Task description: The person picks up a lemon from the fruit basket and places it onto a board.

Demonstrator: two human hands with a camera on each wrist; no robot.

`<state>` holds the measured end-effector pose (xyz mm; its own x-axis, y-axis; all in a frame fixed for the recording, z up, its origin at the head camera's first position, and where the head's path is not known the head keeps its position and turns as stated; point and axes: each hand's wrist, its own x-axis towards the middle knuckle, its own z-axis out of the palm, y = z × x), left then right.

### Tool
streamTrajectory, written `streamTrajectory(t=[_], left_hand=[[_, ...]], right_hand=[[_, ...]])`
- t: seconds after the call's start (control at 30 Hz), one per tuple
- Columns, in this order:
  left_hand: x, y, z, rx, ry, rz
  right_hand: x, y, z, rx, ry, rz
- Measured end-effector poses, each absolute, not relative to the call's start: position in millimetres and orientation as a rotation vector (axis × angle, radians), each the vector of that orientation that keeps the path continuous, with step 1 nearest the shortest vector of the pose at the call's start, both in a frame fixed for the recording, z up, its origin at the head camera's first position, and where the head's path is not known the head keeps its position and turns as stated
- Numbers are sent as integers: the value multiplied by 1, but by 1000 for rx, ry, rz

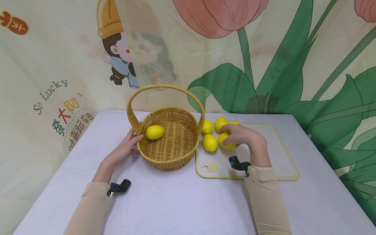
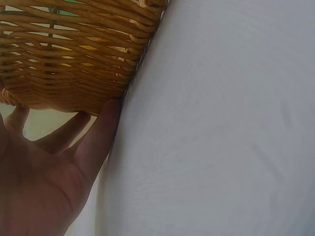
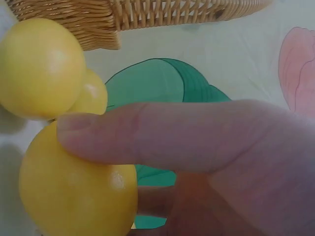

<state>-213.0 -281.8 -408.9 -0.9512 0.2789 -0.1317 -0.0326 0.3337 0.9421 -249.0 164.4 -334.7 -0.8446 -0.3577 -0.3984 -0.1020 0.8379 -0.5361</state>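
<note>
A woven basket point(image 1: 168, 162) with a tall arched handle stands on the table, one lemon point(image 1: 154, 132) lying inside at its left. My left hand point(image 1: 127, 148) is at the basket's left side, thumb tip right at the rim. In the left wrist view its fairly straight fingers point(image 2: 101, 140) press against the outer wall. My right hand point(image 1: 242, 134) grips a lemon point(image 1: 225, 139) over the cutting board point(image 1: 226, 171), the thumb lying across its skin in the right wrist view. Around it are more lemons, including one point(image 1: 210, 143) to its left and one point(image 1: 221, 124) behind.
The yellow-edged board lies just right of the basket, its handle hole point(image 1: 205, 167) at the near left corner. A white cloth covers the table point(image 1: 164, 205). Behind rises a printed backdrop point(image 1: 182, 58) with tulips and a cartoon figure. The basket handle point(image 1: 164, 86) arches high above the rim.
</note>
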Motion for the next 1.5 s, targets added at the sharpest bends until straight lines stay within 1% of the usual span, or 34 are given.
streamTrajectory(t=[0.47,1.5], left_hand=[[-213,-282,-408,220,2318,1661],[-213,-281,-406,197,2334,1647]], right_hand=[[-253,161,-345,-280,2510,-669],[-252,158,-338,-234,2550,-638]])
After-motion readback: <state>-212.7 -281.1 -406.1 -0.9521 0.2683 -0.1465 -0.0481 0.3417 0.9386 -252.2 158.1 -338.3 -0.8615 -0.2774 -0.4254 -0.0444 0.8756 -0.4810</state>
